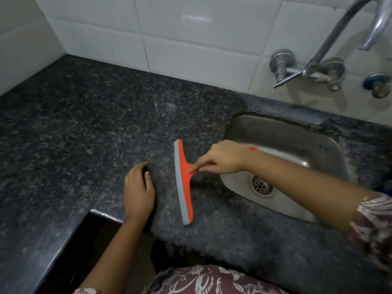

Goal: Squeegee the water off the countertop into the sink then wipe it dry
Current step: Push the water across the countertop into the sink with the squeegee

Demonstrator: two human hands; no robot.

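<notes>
Granite countertop (89, 115): right hand (222, 158) grips squeegee (183, 183); left hand (139, 192) prob. flat, open.

I am standing in a home kitchen. In front of me a dark speckled stone desk (95, 115) runs into a corner under a wall of white glazed tiles (169, 35). A steel sink (282, 132) with a round drain (261, 185) is set into the stone on my right. Above it a chrome tap (331, 45) with a curved spout comes straight out of the tiles.
</notes>
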